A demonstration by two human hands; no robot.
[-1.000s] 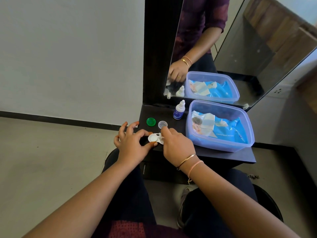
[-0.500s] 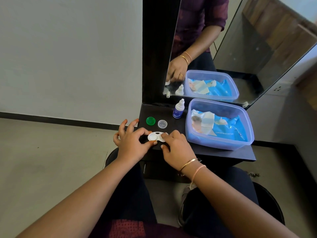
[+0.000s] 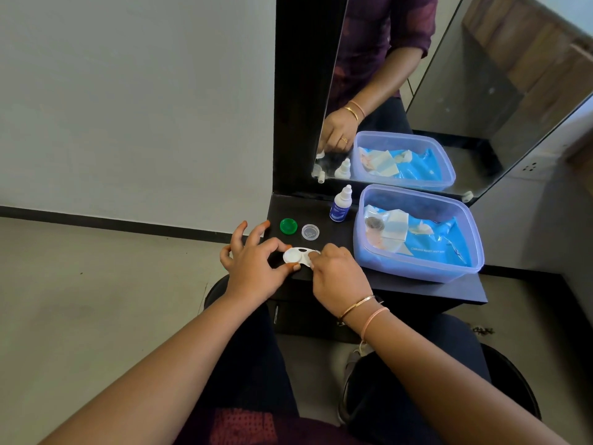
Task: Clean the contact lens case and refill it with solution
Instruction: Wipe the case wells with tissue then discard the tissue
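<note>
Right hand [image 3: 340, 277] has dropped from above the lens case [image 3: 296, 255] onto its right end since a second ago; case now lies flatter on the shelf [image 3: 401, 289]. Its fingers are curled tight over the right well, hiding it. Cannot tell whether a scrap of wipe sits under the fingertips. Left hand [image 3: 253, 268] pinches the left well between thumb and forefinger, other fingers spread and lifted clear. Case sits at the shelf's front edge, near the left corner, both wells uncapped. Main risk, as I judge it: rubbing pressure from the right hand against a light two-finger pinch could skid the case off that edge onto the lap or floor. Green cap [image 3: 288, 226] and clear cap [image 3: 310, 232] lie loose just behind the hands; a knuckle sweep could send either off the left side, and swapping them later would mix up the wells. Solution bottle [image 3: 340, 209] stands upright, cap on, between the caps and the plastic tub [image 3: 417, 271]; a hasty reach could tip it.
</note>
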